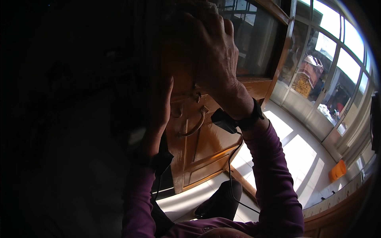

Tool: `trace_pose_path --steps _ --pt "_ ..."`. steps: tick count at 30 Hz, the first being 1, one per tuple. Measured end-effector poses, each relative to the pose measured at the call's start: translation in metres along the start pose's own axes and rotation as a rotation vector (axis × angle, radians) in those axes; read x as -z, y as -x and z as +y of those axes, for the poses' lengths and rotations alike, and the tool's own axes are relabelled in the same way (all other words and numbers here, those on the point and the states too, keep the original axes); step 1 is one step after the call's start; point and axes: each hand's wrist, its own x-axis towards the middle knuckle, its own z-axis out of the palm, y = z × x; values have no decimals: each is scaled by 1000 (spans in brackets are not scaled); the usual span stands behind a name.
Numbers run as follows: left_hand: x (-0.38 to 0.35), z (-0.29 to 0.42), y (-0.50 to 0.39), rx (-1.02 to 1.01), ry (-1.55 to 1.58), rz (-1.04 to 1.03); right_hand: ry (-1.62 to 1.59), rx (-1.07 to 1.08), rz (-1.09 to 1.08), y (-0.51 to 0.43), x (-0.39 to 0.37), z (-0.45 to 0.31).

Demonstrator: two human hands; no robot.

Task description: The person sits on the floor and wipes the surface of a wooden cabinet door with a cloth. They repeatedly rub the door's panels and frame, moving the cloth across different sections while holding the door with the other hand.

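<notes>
A brown wooden door (205, 142) with a glass pane (256, 50) stands open before me. My right hand (218, 53) is raised at its upper part, fingers bent. A greyish, cloth-like edge (212, 6) shows beyond the knuckles; whether I grip it is lost in the dark. Lower and to the left, my left hand (162, 102) is upright near the door's edge, its thumb lit and its other fingers hidden in shadow. Below the hands are a curved metal door handle (196, 126) and a small latch (198, 96). Both wrists wear strapped black devices with cables.
Deep shadow covers the left half of the view. A wooden threshold (242, 181) crosses the sunlit tiled floor (300, 148). Framed glass panels (324, 59) rise at the right, with an orange plastic object (337, 171) on the floor. My bent knee (224, 193) is below the door.
</notes>
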Motion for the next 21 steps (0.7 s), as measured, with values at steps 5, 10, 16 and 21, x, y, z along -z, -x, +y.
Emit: trace_pose_path --steps 5,10,16,21 --pt "6 5 6 -49 134 -94 -146 37 -165 43 15 -9" --pt "2 -27 -10 -164 194 -52 12 228 89 -26 -3 26" --pt "-6 -58 -12 -223 224 -62 90 88 456 -147 0 51" --pt "2 -57 -22 -257 197 -102 158 53 232 -85 -20 29"
